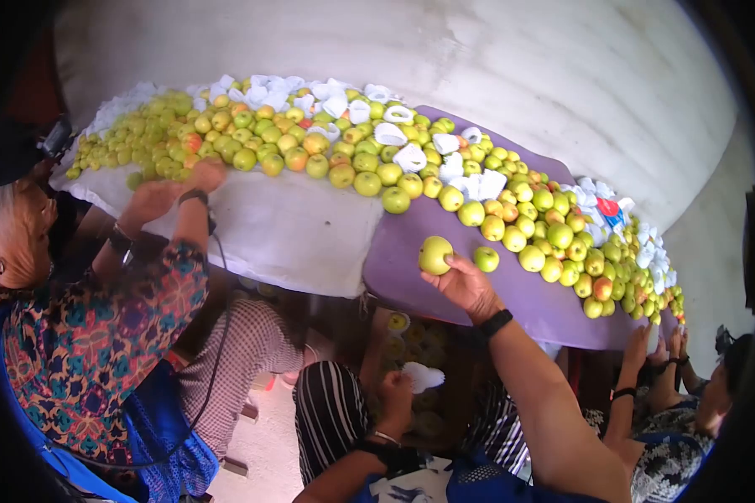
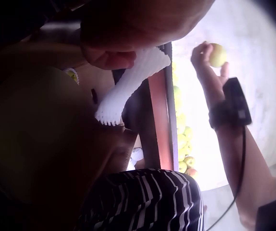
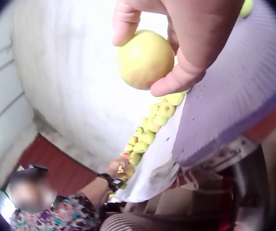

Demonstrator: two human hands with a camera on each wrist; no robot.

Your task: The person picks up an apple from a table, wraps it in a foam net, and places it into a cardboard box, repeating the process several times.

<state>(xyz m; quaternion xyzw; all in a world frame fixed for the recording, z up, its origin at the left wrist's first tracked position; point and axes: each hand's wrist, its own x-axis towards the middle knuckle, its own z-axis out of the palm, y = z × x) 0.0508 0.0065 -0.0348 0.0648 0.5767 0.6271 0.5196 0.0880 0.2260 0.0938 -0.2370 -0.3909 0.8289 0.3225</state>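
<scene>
My right hand (image 1: 468, 289) holds a yellow-green apple (image 1: 435, 255) above the purple mat (image 1: 419, 277). In the right wrist view the thumb and fingertips grip this apple (image 3: 146, 60) from opposite sides. Lower down, below the table edge, my left hand (image 1: 397, 396) pinches a white foam net sleeve (image 1: 425, 377). The sleeve (image 2: 128, 89) looks narrow at its middle and flared at the end in the left wrist view. A single apple (image 1: 486, 259) lies on the mat beside my right hand, apart from the long pile of apples (image 1: 377, 163).
Under the left hand, a box holds several apples (image 1: 398, 322). White foam sleeves (image 1: 482, 184) lie among and behind the piled apples. A person (image 1: 101, 335) at the left reaches into the pile over a white cloth (image 1: 310, 239); another person's arm (image 1: 625, 394) reaches in at the right.
</scene>
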